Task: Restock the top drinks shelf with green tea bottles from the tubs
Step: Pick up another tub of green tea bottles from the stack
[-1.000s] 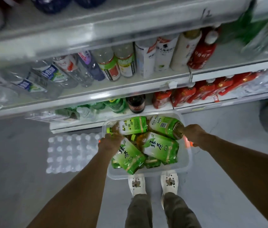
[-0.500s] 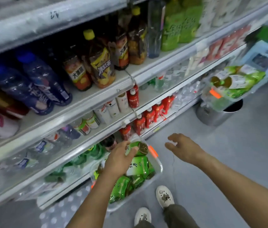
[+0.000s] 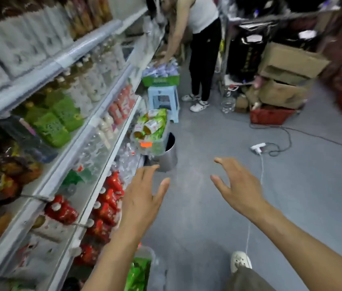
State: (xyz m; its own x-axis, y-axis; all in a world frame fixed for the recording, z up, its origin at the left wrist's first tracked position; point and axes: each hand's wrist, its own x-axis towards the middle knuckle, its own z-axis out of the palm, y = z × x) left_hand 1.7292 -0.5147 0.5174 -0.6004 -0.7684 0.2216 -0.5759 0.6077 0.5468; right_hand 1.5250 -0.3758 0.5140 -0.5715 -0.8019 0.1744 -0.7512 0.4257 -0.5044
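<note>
Both arms reach forward, left hand (image 3: 142, 199) and right hand (image 3: 236, 189) empty, fingers spread.

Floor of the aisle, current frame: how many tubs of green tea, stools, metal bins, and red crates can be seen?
Tubs of green tea: 2, the far tub resting on the bin, and the near tub at the person's feet
Stools: 1, the blue stool
Metal bins: 1, the steel bin
Red crates: 1, the red crate
Total: 5
</note>
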